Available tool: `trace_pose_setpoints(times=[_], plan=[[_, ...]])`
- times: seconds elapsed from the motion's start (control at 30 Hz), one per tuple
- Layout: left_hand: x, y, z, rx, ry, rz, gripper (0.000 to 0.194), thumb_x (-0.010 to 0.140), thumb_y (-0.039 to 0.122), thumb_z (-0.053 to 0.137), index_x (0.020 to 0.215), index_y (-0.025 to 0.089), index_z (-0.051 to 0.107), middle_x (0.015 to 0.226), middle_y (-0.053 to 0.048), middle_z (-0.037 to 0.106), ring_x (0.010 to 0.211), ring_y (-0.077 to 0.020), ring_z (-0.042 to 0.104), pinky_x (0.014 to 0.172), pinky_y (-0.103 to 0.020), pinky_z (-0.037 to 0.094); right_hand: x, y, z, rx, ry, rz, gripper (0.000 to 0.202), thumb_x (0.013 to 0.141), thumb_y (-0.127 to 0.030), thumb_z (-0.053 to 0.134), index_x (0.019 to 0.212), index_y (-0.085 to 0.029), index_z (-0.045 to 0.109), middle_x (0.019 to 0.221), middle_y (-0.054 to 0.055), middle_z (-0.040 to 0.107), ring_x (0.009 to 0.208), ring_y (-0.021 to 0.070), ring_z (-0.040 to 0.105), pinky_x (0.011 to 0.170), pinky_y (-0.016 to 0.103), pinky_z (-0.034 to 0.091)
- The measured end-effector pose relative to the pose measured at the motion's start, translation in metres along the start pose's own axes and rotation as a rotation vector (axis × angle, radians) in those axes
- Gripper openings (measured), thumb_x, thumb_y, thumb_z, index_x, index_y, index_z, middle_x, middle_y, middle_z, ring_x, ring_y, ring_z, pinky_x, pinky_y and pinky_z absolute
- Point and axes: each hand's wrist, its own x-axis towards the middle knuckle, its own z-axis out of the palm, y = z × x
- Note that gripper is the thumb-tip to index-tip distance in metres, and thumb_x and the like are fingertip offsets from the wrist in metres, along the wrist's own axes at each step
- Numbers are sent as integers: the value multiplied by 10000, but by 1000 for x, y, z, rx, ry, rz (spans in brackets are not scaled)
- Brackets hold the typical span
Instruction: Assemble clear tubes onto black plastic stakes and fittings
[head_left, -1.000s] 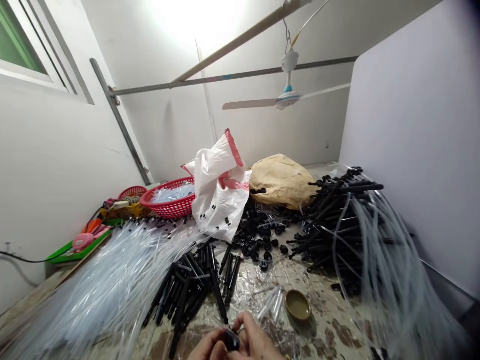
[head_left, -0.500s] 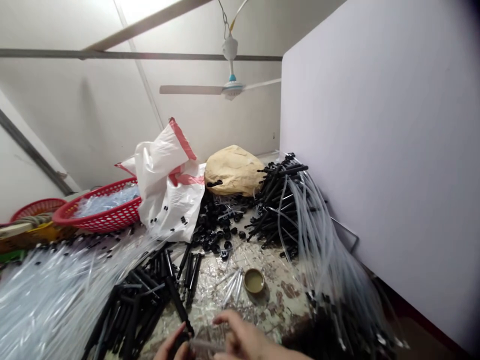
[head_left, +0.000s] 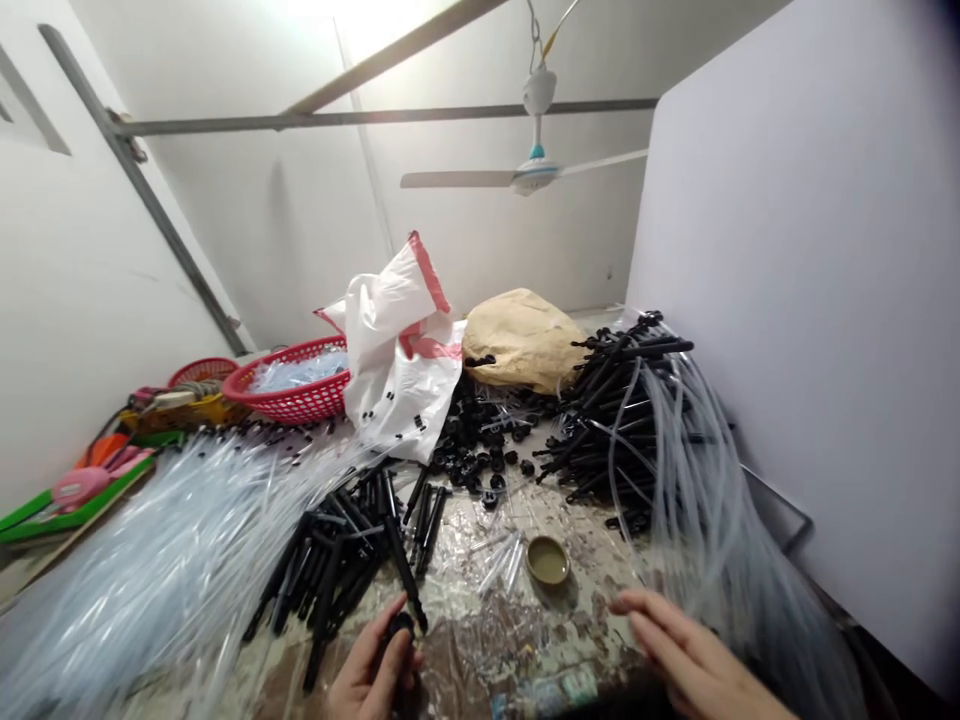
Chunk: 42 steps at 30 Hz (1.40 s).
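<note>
My left hand (head_left: 375, 665) is at the bottom centre, its thumb and fingers closed on a small black round plastic part (head_left: 401, 627). A black plastic rod (head_left: 403, 565) reaches down from the heap to just beside these fingertips. My right hand (head_left: 686, 650) is off to the right, above the table's near edge, with its fingers stretched out and nothing visible in them. Between the hands and farther back stands a small round dish (head_left: 547, 562) with yellowish liquid. Short clear tubes (head_left: 510, 562) lie to its left.
At left are a heap of black rods (head_left: 337, 560) and long clear tubing (head_left: 172, 550). Farther back are a red basket (head_left: 307, 405), a white sack (head_left: 397, 360), loose black caps (head_left: 480, 465) and a tan bundle (head_left: 521, 340). Black rods with tubing (head_left: 622, 420) stand piled by the right panel.
My right hand has drawn away rightward from my left, where a translucent piece showed between them. The view has swung left, so everything appears farther right.
</note>
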Motion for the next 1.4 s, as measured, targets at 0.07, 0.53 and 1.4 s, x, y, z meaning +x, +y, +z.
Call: trace_pose_setpoints(times=[0.07,0.53,1.4], plan=[[-1,0,-2,23,20,32,550,598,451,736,1074,188,654,598,7,641,581,-164,600,541,-232,488,3,-14,36,-53,-96,-113,417,788,-582,430,911,-229,615,726,12,527,656,141,484,604,232,404],[-7,-4,-8,-559,-75,3,349,774,292,633,1094,152,643,963,-103,671,736,-144,614,611,-218,457,40,8,123,-250,-436,-179,444,856,-504,335,1028,-182,588,562,-21,469,558,145,469,547,256,364],[-5,-6,-7,-570,-97,74,224,787,263,613,985,162,636,895,-74,647,569,-67,521,441,-163,298,42,17,125,-218,-402,-199,454,833,-507,373,1052,-192,615,572,-1,543,556,154,511,518,249,379]])
